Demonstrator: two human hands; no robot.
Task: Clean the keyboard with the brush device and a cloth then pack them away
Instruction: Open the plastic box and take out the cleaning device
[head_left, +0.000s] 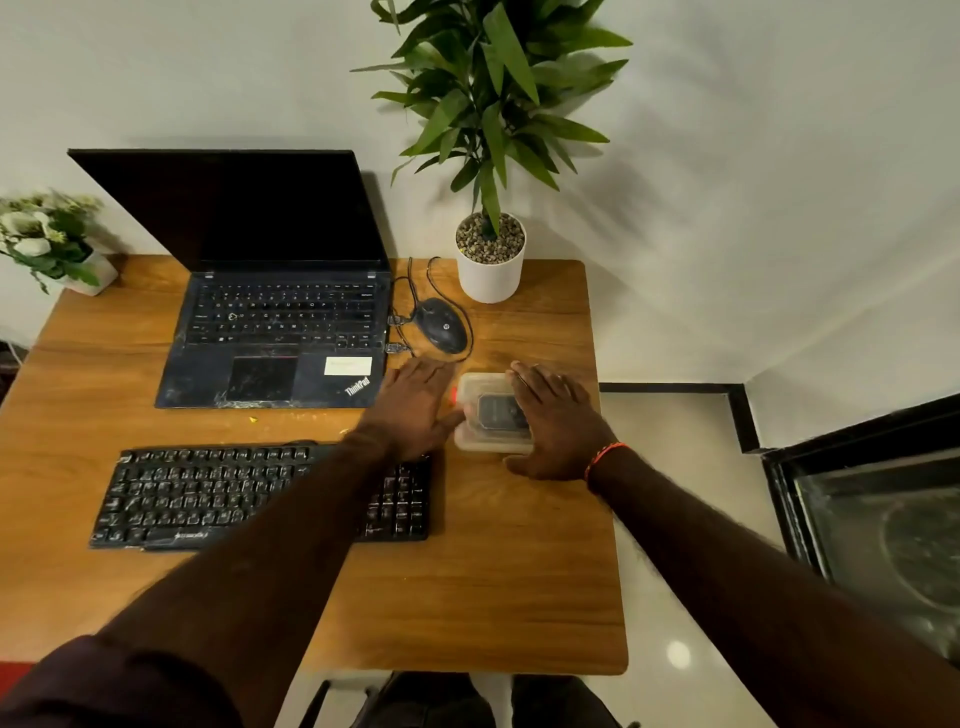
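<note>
A black keyboard (208, 493) lies on the wooden desk (493, 597) in front of an open laptop. To its right stands a small clear plastic box (485, 389) with a lid; a dark object shows through the lid and a bit of red at its left side. My left hand (415, 405) lies flat against the box's left side, its forearm crossing the keyboard's right end. My right hand (558, 421) lies with straight fingers over the box's right side and lid. No brush or cloth is in plain view.
An open black laptop (275, 322) sits at the back left, a wired mouse (441, 325) beside it. A white pot with a tall plant (491, 260) stands behind the box. A small flower pot (52, 244) is at the far left corner. The desk's right edge runs close to the box.
</note>
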